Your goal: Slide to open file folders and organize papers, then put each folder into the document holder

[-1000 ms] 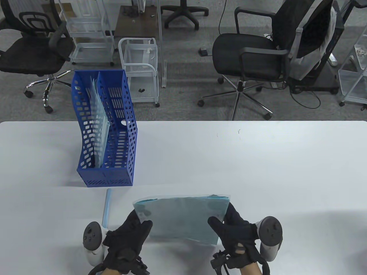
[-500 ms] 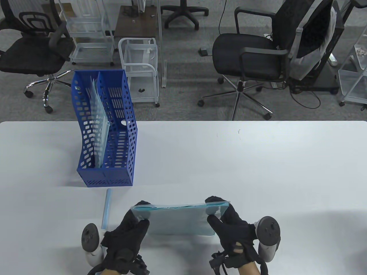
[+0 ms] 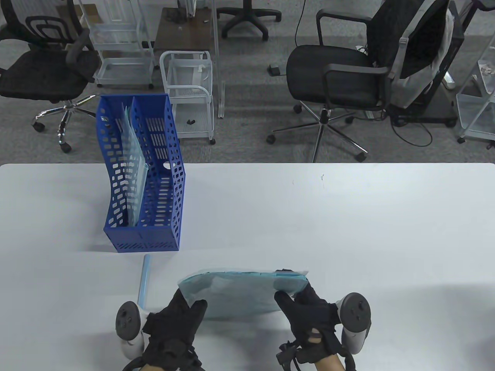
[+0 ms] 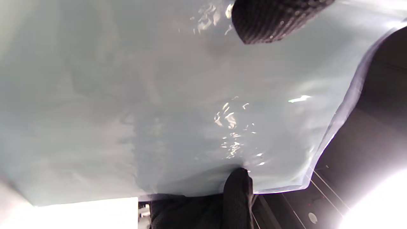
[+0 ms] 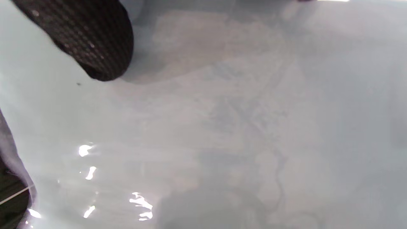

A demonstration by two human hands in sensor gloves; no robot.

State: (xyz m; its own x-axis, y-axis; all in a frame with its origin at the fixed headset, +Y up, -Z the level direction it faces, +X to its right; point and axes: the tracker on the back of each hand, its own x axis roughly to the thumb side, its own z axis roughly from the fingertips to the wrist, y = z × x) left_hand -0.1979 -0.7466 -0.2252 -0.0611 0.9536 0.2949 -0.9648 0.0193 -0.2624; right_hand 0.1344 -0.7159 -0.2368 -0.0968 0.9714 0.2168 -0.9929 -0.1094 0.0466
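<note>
A pale blue translucent file folder (image 3: 239,293) with papers inside is held just above the near table edge. My left hand (image 3: 189,300) grips its left edge and my right hand (image 3: 290,290) grips its right edge, thumbs on the near face and fingers behind. The top edge bows and the top left corner curls. The folder (image 4: 159,95) fills the left wrist view, with a gloved fingertip (image 4: 276,19) pressing on it. It (image 5: 238,127) also fills the right wrist view under my thumb (image 5: 92,41). The blue document holder (image 3: 154,232) stands at the left and has folders in its left slot.
A pale blue slide bar (image 3: 144,280) lies on the white table (image 3: 348,232) just left of my left hand, in front of the holder. Beyond the far table edge stand office chairs (image 3: 340,77) and white wire carts (image 3: 189,92).
The folder stood almost edge-on half a second ago; now it is tipped so that its near face shows, and its top edge bows. Both hands have shifted slightly, the right one leftward.
</note>
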